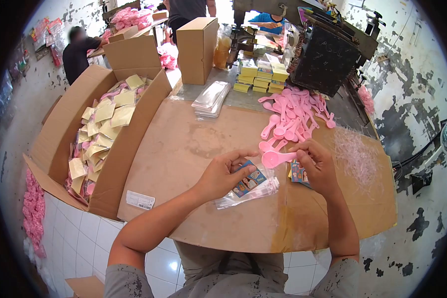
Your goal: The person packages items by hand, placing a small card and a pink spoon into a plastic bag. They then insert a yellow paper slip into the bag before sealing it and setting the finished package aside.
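From where I stand, the nearest thing on the cardboard-topped surface (218,228) is a clear plastic bag (227,202), perhaps several, lying under the left hand (226,174). Its thumb is closed down on a printed card (254,184), the index finger stretched away from it. Just beyond, above more cards (299,174), the right hand (317,164) has thumb and fingers pinched on the handle of a pink scoop (271,159).

The thin film looks slippery to me; if the thumb eases, card and bag could slide apart. That small pinch might also let the scoop twist, or its bowl snag the plastic.

The scoop's bowl points left, toward the card; its long axis runs nearly straight across the person's front, the handle end slightly farther off. Farther still lies a heap of loose scoops (294,111), with stacked cards (260,74) behind.
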`<state>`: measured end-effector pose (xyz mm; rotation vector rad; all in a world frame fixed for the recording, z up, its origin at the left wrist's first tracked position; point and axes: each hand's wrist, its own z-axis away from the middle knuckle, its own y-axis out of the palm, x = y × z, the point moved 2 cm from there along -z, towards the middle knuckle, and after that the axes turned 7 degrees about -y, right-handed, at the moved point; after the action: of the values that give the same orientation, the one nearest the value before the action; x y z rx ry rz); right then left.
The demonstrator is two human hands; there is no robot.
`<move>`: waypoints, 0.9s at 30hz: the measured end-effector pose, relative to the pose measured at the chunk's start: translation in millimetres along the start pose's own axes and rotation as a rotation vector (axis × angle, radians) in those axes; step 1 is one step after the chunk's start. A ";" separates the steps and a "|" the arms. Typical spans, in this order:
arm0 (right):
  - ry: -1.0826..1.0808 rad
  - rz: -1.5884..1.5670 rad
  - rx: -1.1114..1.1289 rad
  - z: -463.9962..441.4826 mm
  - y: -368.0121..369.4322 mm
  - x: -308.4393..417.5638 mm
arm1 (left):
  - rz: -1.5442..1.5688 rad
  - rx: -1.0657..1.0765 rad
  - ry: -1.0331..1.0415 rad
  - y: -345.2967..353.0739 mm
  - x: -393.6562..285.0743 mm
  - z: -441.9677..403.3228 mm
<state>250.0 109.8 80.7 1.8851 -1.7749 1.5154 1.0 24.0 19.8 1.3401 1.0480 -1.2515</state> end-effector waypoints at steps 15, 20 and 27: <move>-0.074 -0.341 0.320 -12.0 51.7 24.3 | 0.074 0.159 -0.032 6.6 6.4 1.4; 0.034 -0.865 0.504 -7.0 58.5 19.6 | 0.073 0.252 -0.075 -1.9 4.6 1.5; -0.271 -0.332 0.505 -20.9 25.3 33.5 | 0.186 0.490 -0.096 -3.9 4.0 4.4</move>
<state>211.3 94.3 101.9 2.5711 -1.1315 1.7550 -3.2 20.0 15.6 1.6803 0.5486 -1.4689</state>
